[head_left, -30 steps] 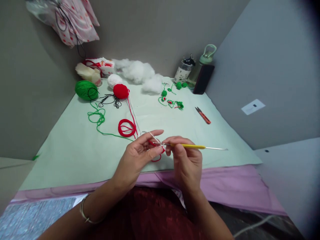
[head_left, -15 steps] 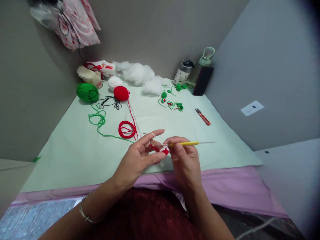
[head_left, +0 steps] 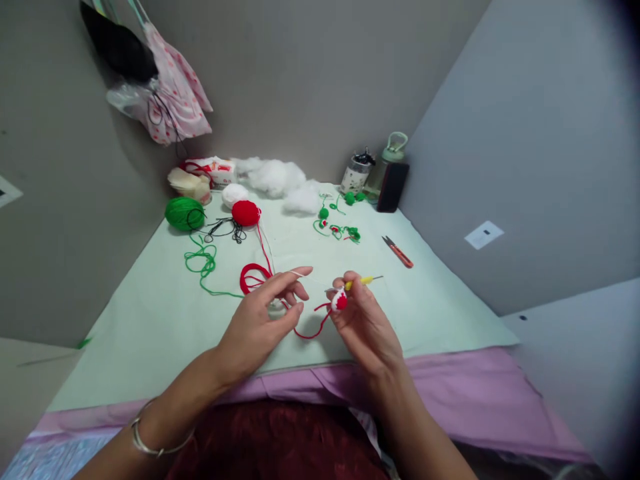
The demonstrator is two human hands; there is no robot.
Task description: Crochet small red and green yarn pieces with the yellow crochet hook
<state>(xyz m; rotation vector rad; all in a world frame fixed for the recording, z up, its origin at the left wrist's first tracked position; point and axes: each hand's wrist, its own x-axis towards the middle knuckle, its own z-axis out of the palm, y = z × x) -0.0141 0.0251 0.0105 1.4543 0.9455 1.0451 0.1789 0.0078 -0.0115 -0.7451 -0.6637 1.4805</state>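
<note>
My left hand (head_left: 263, 323) is turned palm inward, its index finger stretched out and its thumb apart from the other fingers. White yarn (head_left: 301, 274) passes over that index finger and runs thinly toward my right hand (head_left: 367, 327). Closed, the right hand holds a yellow-handled crochet hook (head_left: 361, 283) together with a small red-and-white crochet piece (head_left: 340, 300). A red yarn tail (head_left: 317, 335) hangs from the piece and sags toward my left hand. Behind the left hand lies a coil of red yarn (head_left: 245, 277), partly hidden.
Farther back sit a green yarn ball (head_left: 185, 213), a red one (head_left: 246, 213), a white one (head_left: 235, 195) and white stuffing (head_left: 277, 179). Small green crochet pieces (head_left: 335, 230) lie mid-table. Thread snips (head_left: 399, 252) rest at right, before a phone (head_left: 393, 188) and a bottle (head_left: 395, 150).
My hands have moved apart. The crochet piece has left my left fingers and is now in my right hand with the hook. The camera view has tilted up.
</note>
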